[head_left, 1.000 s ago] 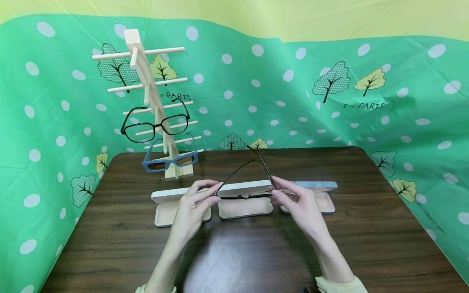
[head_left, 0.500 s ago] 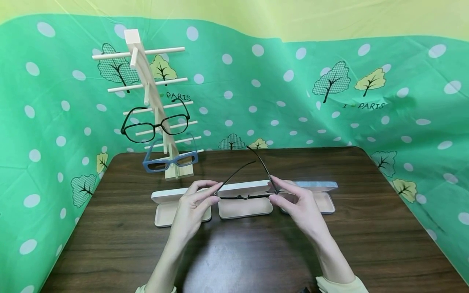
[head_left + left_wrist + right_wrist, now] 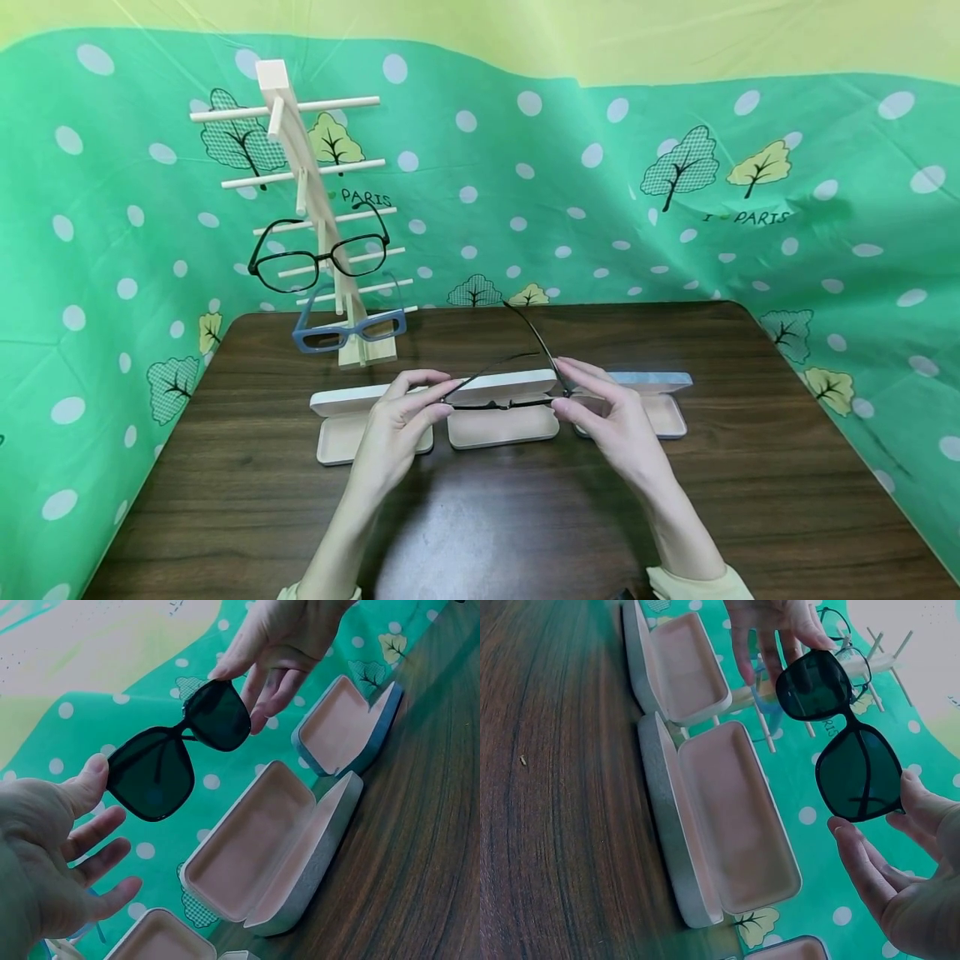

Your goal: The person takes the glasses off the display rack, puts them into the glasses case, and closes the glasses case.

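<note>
A pair of dark-lensed black sunglasses (image 3: 492,406) is held between both hands above the middle glasses case (image 3: 502,427). My left hand (image 3: 393,421) pinches the frame's left end near the hinge, thumb at the lens edge in the left wrist view. At the other end, my right hand (image 3: 613,418) pinches the corner between thumb and fingers. The right temple sticks up and away from me, while the left temple lies lower and angled inward. Both dark lenses (image 3: 859,772) face the wrist cameras. The middle case stands open, showing a pinkish lining (image 3: 251,840).
Open cases stand left (image 3: 341,437) and right (image 3: 667,414) of the middle one on the wooden table (image 3: 480,517). Behind, at left, a wooden display stand (image 3: 318,196) with pegs carries black-framed glasses (image 3: 324,257) and blue-framed glasses (image 3: 348,332). A patterned green cloth (image 3: 487,183) hangs behind.
The left temple has swung down and inward to the right. The right fingers have shifted slightly at the frame's corner; the left hand stays nearly in place.
</note>
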